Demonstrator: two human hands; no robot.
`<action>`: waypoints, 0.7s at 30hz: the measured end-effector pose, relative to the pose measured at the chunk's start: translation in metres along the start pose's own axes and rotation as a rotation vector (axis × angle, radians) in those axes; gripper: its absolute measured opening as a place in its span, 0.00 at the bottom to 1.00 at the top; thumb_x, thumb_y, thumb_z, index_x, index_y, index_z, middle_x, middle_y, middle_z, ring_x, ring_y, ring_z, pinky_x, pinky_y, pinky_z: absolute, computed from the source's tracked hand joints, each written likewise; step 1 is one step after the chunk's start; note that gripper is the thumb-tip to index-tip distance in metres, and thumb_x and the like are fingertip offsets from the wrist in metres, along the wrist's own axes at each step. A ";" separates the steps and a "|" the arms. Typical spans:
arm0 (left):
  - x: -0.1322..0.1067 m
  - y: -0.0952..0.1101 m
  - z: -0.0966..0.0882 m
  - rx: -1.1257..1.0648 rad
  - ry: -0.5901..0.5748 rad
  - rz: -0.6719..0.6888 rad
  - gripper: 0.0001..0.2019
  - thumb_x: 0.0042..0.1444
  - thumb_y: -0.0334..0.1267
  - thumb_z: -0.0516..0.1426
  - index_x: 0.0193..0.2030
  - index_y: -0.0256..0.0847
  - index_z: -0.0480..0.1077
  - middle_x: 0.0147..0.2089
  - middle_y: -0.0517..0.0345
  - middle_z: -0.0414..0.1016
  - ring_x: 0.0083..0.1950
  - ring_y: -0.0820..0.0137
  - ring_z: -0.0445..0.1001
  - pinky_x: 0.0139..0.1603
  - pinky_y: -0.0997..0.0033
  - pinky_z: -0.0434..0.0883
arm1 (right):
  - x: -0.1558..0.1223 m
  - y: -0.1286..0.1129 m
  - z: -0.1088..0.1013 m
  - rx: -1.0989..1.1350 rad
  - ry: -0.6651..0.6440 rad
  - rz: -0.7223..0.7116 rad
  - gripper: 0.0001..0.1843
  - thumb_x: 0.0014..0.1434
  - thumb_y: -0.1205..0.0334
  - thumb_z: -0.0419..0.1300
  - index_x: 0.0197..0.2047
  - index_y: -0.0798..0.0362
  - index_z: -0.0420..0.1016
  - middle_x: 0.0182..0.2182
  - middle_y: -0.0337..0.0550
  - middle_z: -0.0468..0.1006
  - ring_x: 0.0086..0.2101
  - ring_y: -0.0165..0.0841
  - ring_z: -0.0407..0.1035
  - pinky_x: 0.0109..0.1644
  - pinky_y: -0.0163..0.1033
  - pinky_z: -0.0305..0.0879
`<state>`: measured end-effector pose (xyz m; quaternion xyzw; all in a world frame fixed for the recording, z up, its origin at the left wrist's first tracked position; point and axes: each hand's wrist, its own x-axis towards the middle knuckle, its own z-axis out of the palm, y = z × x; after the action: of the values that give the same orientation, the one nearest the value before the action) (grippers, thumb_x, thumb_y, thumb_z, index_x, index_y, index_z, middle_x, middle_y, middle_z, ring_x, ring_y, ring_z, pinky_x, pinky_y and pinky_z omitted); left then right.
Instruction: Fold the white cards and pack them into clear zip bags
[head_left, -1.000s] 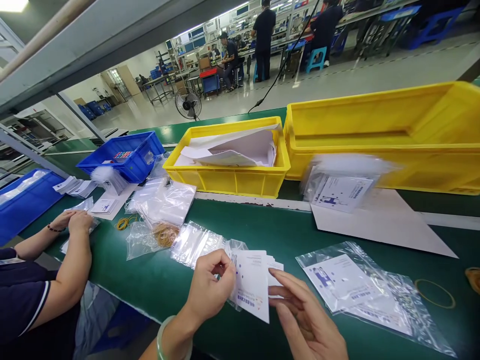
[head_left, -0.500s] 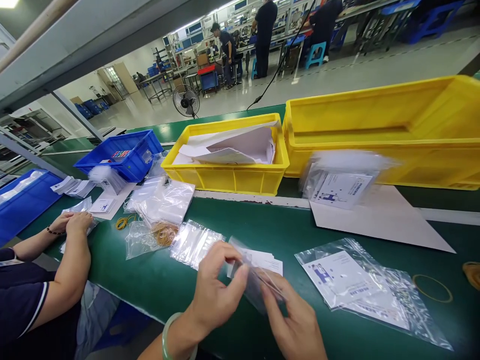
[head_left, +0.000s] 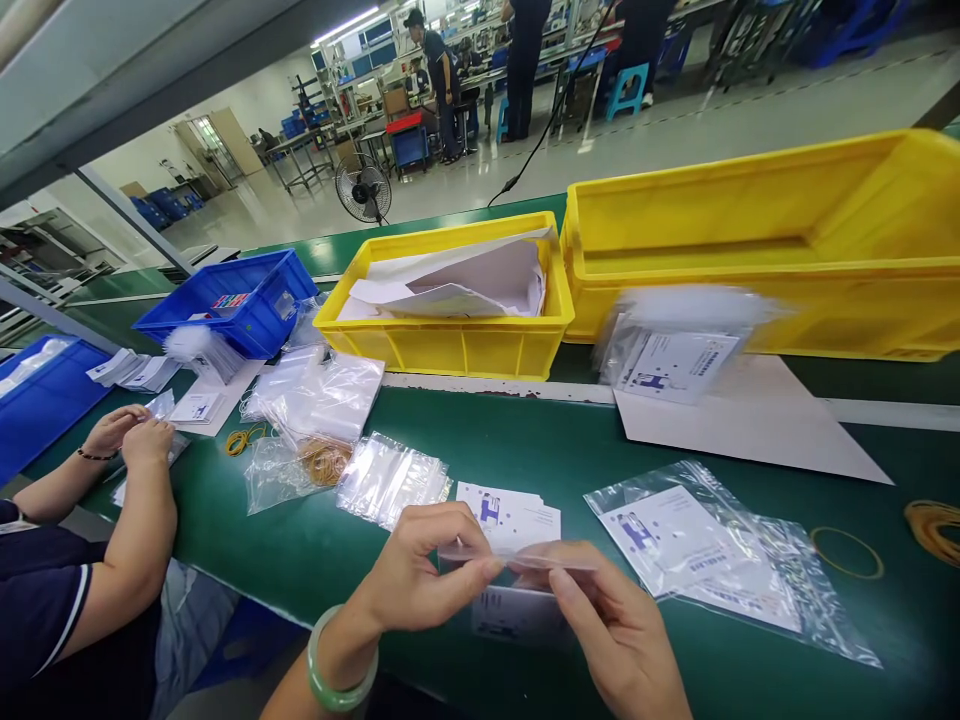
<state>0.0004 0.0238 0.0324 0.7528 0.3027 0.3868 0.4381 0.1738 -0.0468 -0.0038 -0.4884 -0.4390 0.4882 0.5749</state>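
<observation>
Between both hands a small clear plastic bag (head_left: 521, 615) hangs by its top edge, with a printed card showing through it. My left hand (head_left: 431, 565) pinches the bag's left side, thumb against fingers. At the right side of the same edge, my right hand (head_left: 611, 625) is closed with its thumb in front. Just behind the hands lies a small pile of white printed cards (head_left: 514, 510). Left of it are several flat, clear zip bags (head_left: 394, 478). Filled bags with cards (head_left: 675, 540) lie to the right, overlapping one another.
Yellow bins (head_left: 450, 350) line the back, one holding white sheets. A stack of bagged cards (head_left: 675, 350) rests on a white board (head_left: 757, 430). Rubber bands (head_left: 934, 530) lie at far right. A co-worker's hands (head_left: 139, 440) work at left, near a blue bin (head_left: 247, 335).
The bag has turned from slanted to level, its top edge now across both hands. My left hand has lowered slightly, and the view has shifted a little.
</observation>
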 end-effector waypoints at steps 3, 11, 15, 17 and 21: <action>-0.001 0.003 -0.002 -0.030 -0.051 -0.021 0.12 0.61 0.38 0.59 0.28 0.37 0.73 0.24 0.55 0.73 0.25 0.72 0.68 0.27 0.73 0.64 | 0.001 -0.003 -0.001 0.017 -0.066 -0.054 0.13 0.66 0.47 0.60 0.38 0.42 0.84 0.31 0.37 0.82 0.30 0.32 0.75 0.35 0.31 0.71; -0.002 0.011 0.000 -0.031 -0.072 -0.143 0.16 0.61 0.44 0.59 0.25 0.39 0.74 0.23 0.53 0.75 0.25 0.71 0.70 0.27 0.71 0.66 | 0.002 0.000 -0.005 -0.055 -0.108 -0.099 0.17 0.67 0.49 0.58 0.33 0.45 0.84 0.25 0.39 0.81 0.26 0.35 0.74 0.31 0.35 0.71; -0.005 0.011 0.002 -0.025 -0.150 -0.155 0.13 0.61 0.43 0.59 0.29 0.38 0.77 0.26 0.50 0.78 0.28 0.69 0.73 0.30 0.70 0.70 | 0.004 0.001 -0.011 -0.185 -0.253 -0.126 0.12 0.66 0.56 0.59 0.34 0.46 0.81 0.26 0.37 0.81 0.27 0.34 0.75 0.32 0.33 0.70; -0.007 0.011 0.005 -0.021 -0.197 -0.164 0.12 0.61 0.41 0.58 0.30 0.38 0.78 0.27 0.50 0.78 0.28 0.69 0.74 0.30 0.71 0.69 | 0.002 0.001 -0.012 -0.215 -0.333 -0.134 0.11 0.67 0.59 0.58 0.34 0.46 0.80 0.26 0.37 0.80 0.26 0.33 0.74 0.31 0.33 0.68; -0.007 0.009 0.013 -0.036 -0.206 -0.180 0.14 0.63 0.42 0.57 0.29 0.38 0.77 0.26 0.52 0.77 0.28 0.69 0.74 0.32 0.72 0.69 | -0.005 0.002 -0.011 -0.175 -0.253 -0.095 0.15 0.67 0.54 0.57 0.30 0.46 0.78 0.23 0.37 0.76 0.24 0.33 0.70 0.29 0.35 0.64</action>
<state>0.0088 0.0085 0.0340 0.7504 0.3157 0.2720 0.5131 0.1839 -0.0533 -0.0076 -0.4499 -0.5715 0.4779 0.4925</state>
